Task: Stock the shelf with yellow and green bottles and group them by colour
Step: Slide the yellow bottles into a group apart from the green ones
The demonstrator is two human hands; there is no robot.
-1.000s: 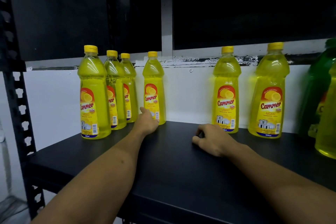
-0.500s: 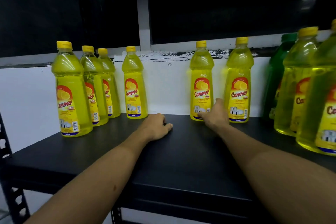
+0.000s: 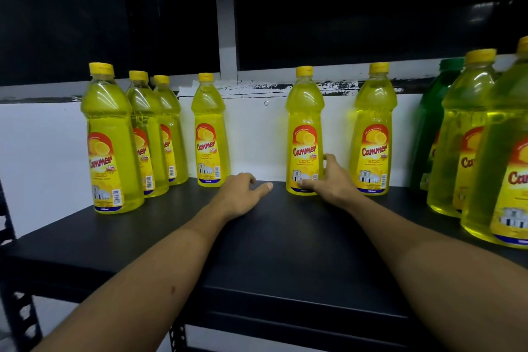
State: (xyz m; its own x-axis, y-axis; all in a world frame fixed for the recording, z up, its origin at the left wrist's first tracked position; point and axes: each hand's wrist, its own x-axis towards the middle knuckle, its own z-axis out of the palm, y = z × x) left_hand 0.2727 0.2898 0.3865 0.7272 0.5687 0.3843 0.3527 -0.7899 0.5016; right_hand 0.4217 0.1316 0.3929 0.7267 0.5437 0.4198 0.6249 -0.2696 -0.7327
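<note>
Gleaming black shelf, white wall

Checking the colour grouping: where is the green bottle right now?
In the head view, the green bottle stands at the shelf's far right, against the back wall, partly hidden behind two yellow bottles.

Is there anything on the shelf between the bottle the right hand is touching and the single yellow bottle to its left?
Only the left hand, resting on the black shelf in that gap. The right hand is at the base of the yellow bottle; otherwise the stretch toward the lone yellow bottle looks bare.
</note>
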